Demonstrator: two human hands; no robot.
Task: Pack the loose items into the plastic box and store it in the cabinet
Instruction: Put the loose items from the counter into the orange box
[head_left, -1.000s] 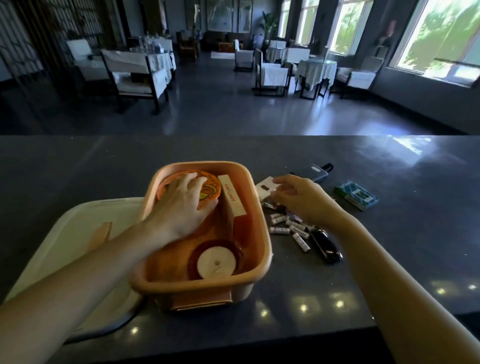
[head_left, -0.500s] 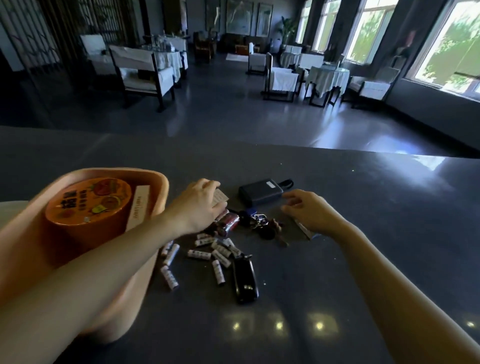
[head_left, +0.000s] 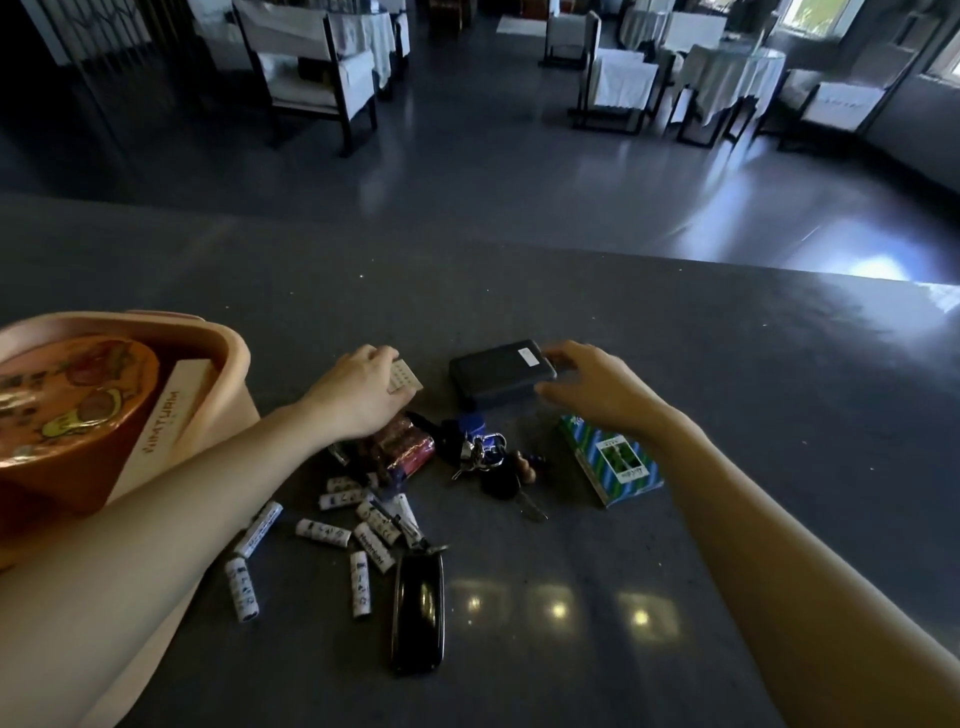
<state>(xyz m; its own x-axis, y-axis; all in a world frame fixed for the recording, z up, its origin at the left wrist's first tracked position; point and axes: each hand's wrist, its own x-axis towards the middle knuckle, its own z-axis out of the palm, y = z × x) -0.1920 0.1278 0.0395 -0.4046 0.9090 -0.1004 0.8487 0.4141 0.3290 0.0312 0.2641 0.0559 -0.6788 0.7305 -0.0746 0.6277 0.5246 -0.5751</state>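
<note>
The peach plastic box (head_left: 231, 358) stands at the left with an orange round tin (head_left: 72, 395) and a long white carton (head_left: 166, 421) inside. My left hand (head_left: 358, 397) pinches a small white packet (head_left: 406, 376) just right of the box. My right hand (head_left: 597, 387) wraps around the right end of a dark flat case (head_left: 493, 376) lying on the counter. Below them lie a red wrapped packet (head_left: 408, 449), a bunch of keys (head_left: 483, 452), a green-striped carton (head_left: 613, 462), several white batteries (head_left: 322, 532) and a black key fob (head_left: 418, 613).
The dark counter (head_left: 727, 405) ends at a far edge, with open floor, chairs (head_left: 317, 78) and cloth-covered tables (head_left: 732, 73) beyond. My left forearm lies across the box's near right side.
My left hand left the box and took hold of the white packet. My right hand moved from the counter onto the dark case's right end. The view swung right, pushing the box to the left.
</note>
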